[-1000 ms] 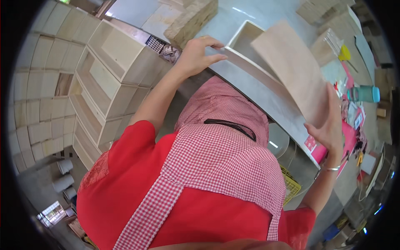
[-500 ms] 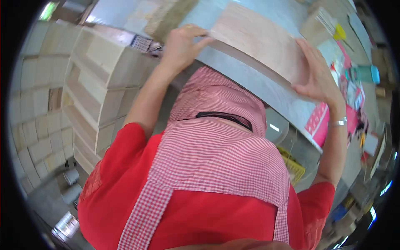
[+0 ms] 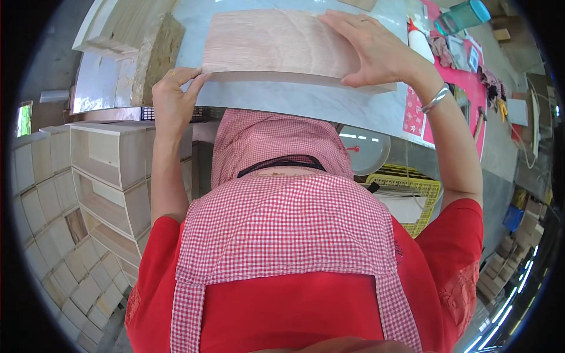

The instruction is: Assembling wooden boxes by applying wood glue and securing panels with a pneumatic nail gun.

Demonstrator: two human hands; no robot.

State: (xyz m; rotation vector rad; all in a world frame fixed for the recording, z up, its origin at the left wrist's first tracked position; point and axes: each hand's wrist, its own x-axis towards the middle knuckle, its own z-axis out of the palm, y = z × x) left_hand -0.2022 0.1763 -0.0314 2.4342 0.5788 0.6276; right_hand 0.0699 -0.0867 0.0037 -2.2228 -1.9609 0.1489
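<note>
Your left hand (image 3: 172,97) pinches the wooden panel (image 3: 265,44); your right hand (image 3: 382,52) clasps its opposite end, likely steadying it.

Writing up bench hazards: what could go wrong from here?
Fingertips of the left hand are at the near-left corner of the wooden panel and might get pinched. The right hand spreads over its right end; uneven pressure could skew it. The red-tipped white bottle is near the right wrist and might get knocked.
</note>
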